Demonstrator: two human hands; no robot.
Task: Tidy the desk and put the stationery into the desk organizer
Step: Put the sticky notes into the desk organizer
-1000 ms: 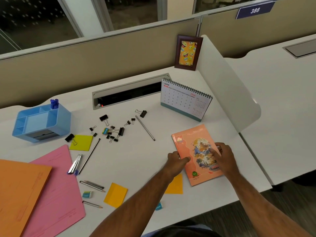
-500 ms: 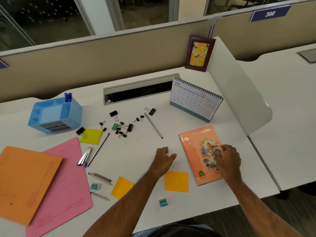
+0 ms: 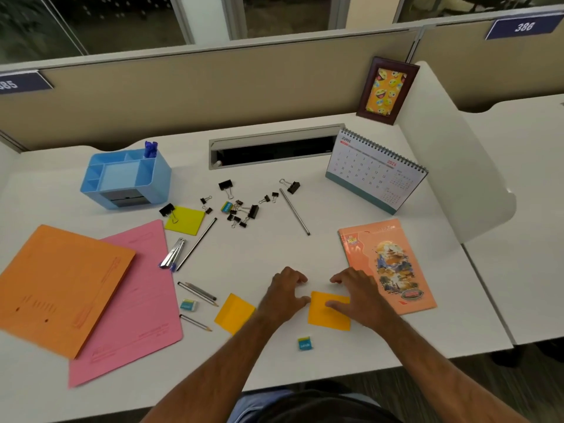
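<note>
- My left hand [image 3: 282, 296] and right hand [image 3: 360, 296] bracket the square orange sticky-note pad [image 3: 328, 312] near the white worktop's [image 3: 259, 257] front edge; left thumb touches its left edge, right fingers lie flat on top, neither grip clamped.
- It looks light, thin and floppy; I'd pinch an edge.
- Bare worktop lies just beyond.
- The blue plastic desk organizer [image 3: 126, 177] stands far left, past scattered black binder clips [image 3: 241, 209].
</note>
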